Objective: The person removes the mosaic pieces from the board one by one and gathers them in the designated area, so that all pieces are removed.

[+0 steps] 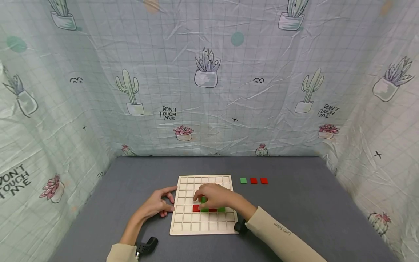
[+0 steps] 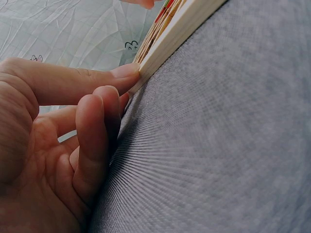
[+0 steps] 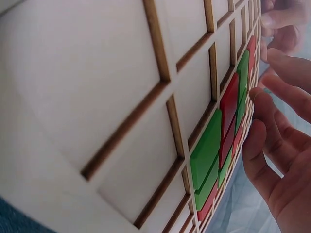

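Note:
A square wooden grid board (image 1: 183,228) lies on the grey table. My left hand (image 1: 154,204) is at its left side, thumb and index fingertips touching the edge. In the left wrist view the thumb (image 2: 92,82) rests against the board's side (image 2: 170,48), while other fingers curl loosely below. Over the board's middle, my right hand (image 1: 214,196) has bent, spread fingers. Beneath it are red tiles (image 1: 196,208) and green tiles (image 1: 221,209), set in grid cells. In the right wrist view its fingertips (image 3: 262,102) are close to alternating green tiles (image 3: 206,150) and red tiles (image 3: 229,104); no held tile shows.
One loose green tile (image 1: 243,181) and two loose red tiles (image 1: 253,181) lie in a row right of the board's far corner. A cactus-printed cloth (image 1: 229,98) walls the table's back and sides. Black wrist devices (image 1: 148,246) sit at both wrists.

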Action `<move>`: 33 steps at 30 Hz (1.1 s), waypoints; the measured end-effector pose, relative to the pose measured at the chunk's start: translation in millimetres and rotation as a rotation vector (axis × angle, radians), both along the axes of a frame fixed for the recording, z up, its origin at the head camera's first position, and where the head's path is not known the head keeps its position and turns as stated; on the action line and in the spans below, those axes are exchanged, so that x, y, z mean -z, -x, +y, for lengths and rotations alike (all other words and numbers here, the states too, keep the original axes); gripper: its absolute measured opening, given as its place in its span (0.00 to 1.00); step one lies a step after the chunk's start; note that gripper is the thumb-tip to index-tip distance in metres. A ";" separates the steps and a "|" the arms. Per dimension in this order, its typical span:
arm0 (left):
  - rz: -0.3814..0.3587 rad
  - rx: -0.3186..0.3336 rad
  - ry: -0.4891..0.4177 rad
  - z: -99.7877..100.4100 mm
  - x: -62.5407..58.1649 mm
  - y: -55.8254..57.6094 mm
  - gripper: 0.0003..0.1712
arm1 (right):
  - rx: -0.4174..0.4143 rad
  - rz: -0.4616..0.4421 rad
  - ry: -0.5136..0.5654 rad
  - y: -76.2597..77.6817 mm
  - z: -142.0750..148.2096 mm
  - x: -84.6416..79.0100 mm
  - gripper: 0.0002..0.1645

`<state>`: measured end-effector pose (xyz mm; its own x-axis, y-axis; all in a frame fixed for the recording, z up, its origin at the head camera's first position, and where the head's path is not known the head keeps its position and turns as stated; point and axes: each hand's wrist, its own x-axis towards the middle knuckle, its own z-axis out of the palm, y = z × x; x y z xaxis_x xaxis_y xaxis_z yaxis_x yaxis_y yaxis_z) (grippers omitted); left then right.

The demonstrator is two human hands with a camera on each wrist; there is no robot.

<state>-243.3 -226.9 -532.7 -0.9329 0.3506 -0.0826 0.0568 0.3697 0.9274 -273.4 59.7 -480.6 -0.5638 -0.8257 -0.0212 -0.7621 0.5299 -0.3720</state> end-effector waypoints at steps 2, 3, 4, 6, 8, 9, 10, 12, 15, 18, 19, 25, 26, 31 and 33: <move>0.002 0.000 0.001 0.0 -0.2 0.4 0.50 | -0.006 -0.001 -0.003 -0.6 -0.9 -0.6 0.15; 0.003 0.001 0.002 0.0 -0.3 0.6 0.50 | -0.007 -0.001 -0.005 -0.9 -1.3 -0.8 0.15; 0.004 0.002 0.003 0.0 -0.4 0.9 0.50 | -0.010 -0.003 -0.008 -1.3 -1.7 -0.9 0.14; 0.005 0.003 0.002 -0.1 -0.3 1.2 0.50 | -0.017 -0.002 -0.016 -1.8 -2.5 -0.5 0.14; 0.005 0.007 0.001 -0.3 -0.1 1.5 0.50 | -0.022 0.001 -0.022 -2.5 -3.1 0.1 0.13; 0.005 0.009 0.000 -0.4 -0.1 1.5 0.50 | -0.023 0.003 -0.024 -2.7 -3.2 0.4 0.13; 0.004 0.010 -0.001 -0.5 0.0 1.4 0.50 | -0.023 0.004 -0.025 -2.9 -3.3 0.8 0.13; 0.002 0.012 -0.002 -0.6 -0.1 1.4 0.50 | -0.023 0.010 -0.027 -3.4 -3.7 0.9 0.13; 0.000 0.014 -0.004 -0.7 -0.7 1.4 0.50 | -0.021 0.014 -0.030 -3.9 -4.0 0.2 0.12; -0.002 0.014 -0.005 -0.8 -1.8 1.6 0.50 | -0.020 0.011 -0.031 -4.5 -4.4 -1.4 0.12; -0.002 0.014 -0.005 -0.9 -2.2 1.7 0.50 | -0.019 0.007 -0.029 -4.7 -4.5 -1.9 0.12; -0.006 0.009 -0.002 -1.4 -4.1 2.3 0.50 | -0.010 -0.001 -0.020 -5.2 -6.4 -3.5 0.11; -0.008 0.010 -0.002 -1.5 -4.3 2.3 0.50 | -0.007 0.001 -0.022 -5.1 -6.9 -3.3 0.10; -0.010 0.012 0.000 -1.8 -5.4 2.4 0.50 | 0.012 0.000 -0.027 -3.8 -9.3 -1.4 0.10; -0.010 0.012 -0.002 -2.0 -5.6 2.6 0.49 | 0.020 0.002 -0.026 -3.1 -10.1 -0.6 0.09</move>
<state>-246.0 -228.9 -527.2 -0.9278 0.3619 -0.0911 0.0522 0.3675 0.9286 -270.3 49.7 -480.0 -0.5800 -0.8135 -0.0417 -0.7521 0.5545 -0.3563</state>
